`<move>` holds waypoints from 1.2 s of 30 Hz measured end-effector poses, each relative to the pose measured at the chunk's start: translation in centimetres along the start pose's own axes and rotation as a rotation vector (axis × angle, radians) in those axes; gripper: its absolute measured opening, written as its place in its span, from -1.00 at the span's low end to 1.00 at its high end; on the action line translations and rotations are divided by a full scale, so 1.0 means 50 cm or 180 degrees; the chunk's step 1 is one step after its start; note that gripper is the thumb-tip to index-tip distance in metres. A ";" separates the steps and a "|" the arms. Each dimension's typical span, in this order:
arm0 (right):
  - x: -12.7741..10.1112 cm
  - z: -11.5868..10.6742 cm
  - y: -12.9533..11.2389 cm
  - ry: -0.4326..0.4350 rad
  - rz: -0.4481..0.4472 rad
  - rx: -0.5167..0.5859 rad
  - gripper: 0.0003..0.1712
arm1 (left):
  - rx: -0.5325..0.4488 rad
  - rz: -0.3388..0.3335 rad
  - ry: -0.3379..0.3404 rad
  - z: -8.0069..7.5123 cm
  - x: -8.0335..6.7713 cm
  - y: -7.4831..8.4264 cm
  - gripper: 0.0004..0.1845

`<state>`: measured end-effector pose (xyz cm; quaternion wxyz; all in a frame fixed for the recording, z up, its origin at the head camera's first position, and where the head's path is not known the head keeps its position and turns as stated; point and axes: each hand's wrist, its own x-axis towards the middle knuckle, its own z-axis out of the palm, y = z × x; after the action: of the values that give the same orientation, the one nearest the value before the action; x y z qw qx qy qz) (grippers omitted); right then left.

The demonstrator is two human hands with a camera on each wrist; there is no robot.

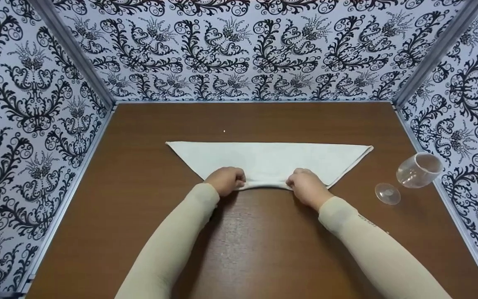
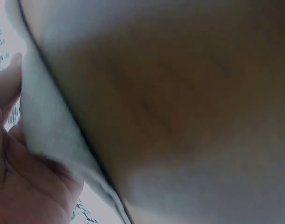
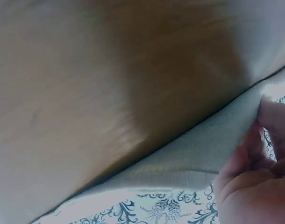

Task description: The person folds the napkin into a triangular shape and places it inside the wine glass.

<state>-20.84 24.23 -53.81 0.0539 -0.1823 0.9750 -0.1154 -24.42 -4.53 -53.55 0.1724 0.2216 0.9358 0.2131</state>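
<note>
A white cloth napkin (image 1: 264,160) lies folded on the brown table, its long straight edge at the far side and pointed corners to left and right. My left hand (image 1: 225,181) pinches the near edge left of centre; my right hand (image 1: 306,187) pinches the same edge right of centre. Between them the edge is turned up in a narrow fold, slightly bowed. In the left wrist view the cloth (image 2: 49,107) passes between thumb and fingers of the left hand (image 2: 30,182). The right wrist view has the cloth (image 3: 198,144) held in the right hand (image 3: 259,186).
A clear stemmed glass (image 1: 417,171) stands on the table at the right, beyond my right hand. Patterned black-and-white walls (image 1: 230,50) with grey frame bars enclose the table (image 1: 239,249) at the back and both sides. A tiny white speck (image 1: 224,131) lies behind the napkin.
</note>
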 end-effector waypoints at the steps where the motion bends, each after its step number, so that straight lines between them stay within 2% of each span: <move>1: -0.002 0.000 0.000 -0.0012 -0.0058 -0.0045 -0.77 | -0.0002 0.0018 -0.0010 -0.003 -0.001 -0.006 -0.90; 6: -0.010 -0.005 0.004 -0.0068 -0.0268 -0.0215 -0.72 | -0.0045 0.0082 -0.0030 -0.016 -0.007 -0.036 -0.95; 8: -0.013 -0.006 0.006 -0.0074 -0.0344 -0.0211 -0.74 | 0.0110 0.0181 0.0048 -0.015 -0.009 -0.040 -0.95; 12: -0.021 -0.007 0.007 -0.0045 -0.0512 -0.0224 -0.81 | 0.0662 0.0660 0.0238 -0.007 -0.014 -0.018 -0.78; 15: -0.030 -0.007 0.006 -0.0049 -0.0541 -0.0174 -0.67 | 0.1103 0.0983 0.0257 0.000 -0.020 0.007 -0.63; 17: -0.035 -0.006 0.006 -0.0057 -0.0532 -0.0119 -0.54 | 0.1291 0.1010 0.0217 0.004 -0.024 0.019 -0.55; 19: -0.039 -0.005 0.007 -0.0063 -0.0547 -0.0081 -0.46 | 0.1454 0.0936 0.0127 0.007 -0.026 0.027 -0.49; 22: -0.039 0.000 0.008 -0.0002 -0.0642 -0.0125 -0.44 | 0.1591 0.0811 0.0046 0.011 -0.022 0.035 -0.45; 25: -0.035 0.006 0.008 0.0064 -0.0716 -0.0195 -0.49 | 0.1735 0.0938 0.0072 0.014 -0.012 0.046 -0.53; 27: -0.029 0.008 0.004 0.0092 -0.0756 -0.0213 -0.57 | 0.1753 0.1090 0.0152 0.017 -0.004 0.054 -0.64; 30: -0.021 0.010 -0.005 0.0134 -0.0894 -0.0242 -0.68 | 0.1723 0.1219 0.0204 0.023 0.002 0.063 -0.65; 33: -0.016 0.011 -0.010 0.0138 -0.1018 -0.0259 -0.70 | 0.1642 0.1162 0.0189 0.028 0.002 0.066 -0.55; 36: -0.016 0.012 -0.008 0.0061 -0.1016 -0.0210 -0.61 | 0.1565 0.1103 0.0134 0.029 0.001 0.064 -0.49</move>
<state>-19.88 24.05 -54.26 0.0196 -0.3355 0.9373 -0.0921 -22.75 -1.44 -53.27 0.0551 0.4086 0.9110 0.0109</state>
